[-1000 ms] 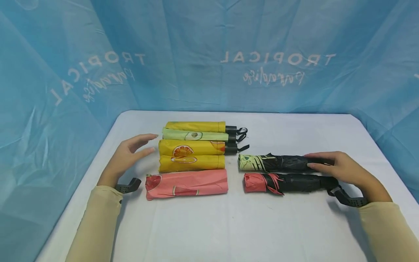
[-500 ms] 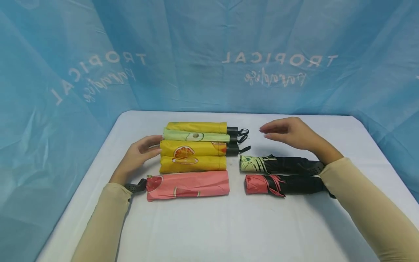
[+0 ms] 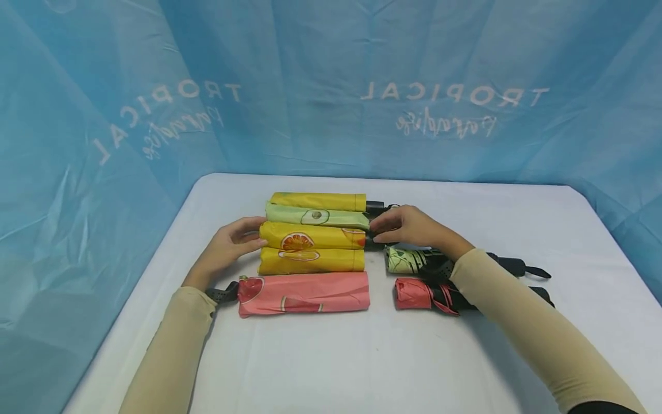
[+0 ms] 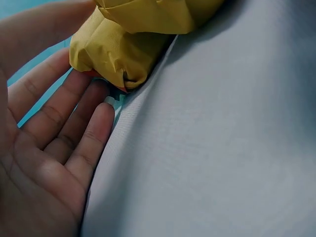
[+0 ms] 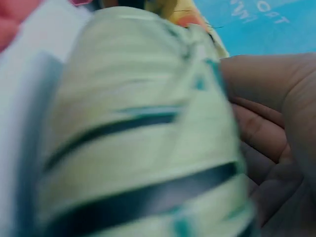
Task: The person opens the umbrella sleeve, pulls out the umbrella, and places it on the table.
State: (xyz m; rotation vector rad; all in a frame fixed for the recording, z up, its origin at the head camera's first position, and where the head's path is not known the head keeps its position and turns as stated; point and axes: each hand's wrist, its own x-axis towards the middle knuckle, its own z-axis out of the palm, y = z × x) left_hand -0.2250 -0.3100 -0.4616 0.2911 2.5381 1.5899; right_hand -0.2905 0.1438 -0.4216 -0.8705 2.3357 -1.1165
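Observation:
Folded umbrellas in fabric sleeves lie in a row on the white table. My left hand [image 3: 224, 250] is at the left end of a yellow orange-print umbrella [image 3: 328, 237], thumb and fingertips right at its sleeve. In the left wrist view the fingers [image 4: 54, 113] are nearly straight beside the yellow sleeve end [image 4: 121, 54]. My right hand [image 3: 408, 226] is at the black handles on the other end, thumb and fingers apart. It overlaps the handles of the orange-print umbrella and the light green avocado-print umbrella [image 3: 287, 214]. A green-and-black umbrella [image 5: 143, 98] fills the right wrist view.
Behind lies another yellow umbrella [image 3: 320, 201]; in front, a yellow lemon-print one [image 3: 331, 261] and a pink watermelon-print sleeve [image 3: 331, 293]. A red-and-black umbrella [image 3: 414, 294] lies partly under my right forearm [image 3: 517, 310]. A blue printed curtain [image 3: 331, 132] hangs behind the table [image 3: 331, 368].
My right hand has left the green-and-black umbrella, risen over the table, and come left and down to the black handles. My left hand has moved slightly right to the yellow sleeve's end.

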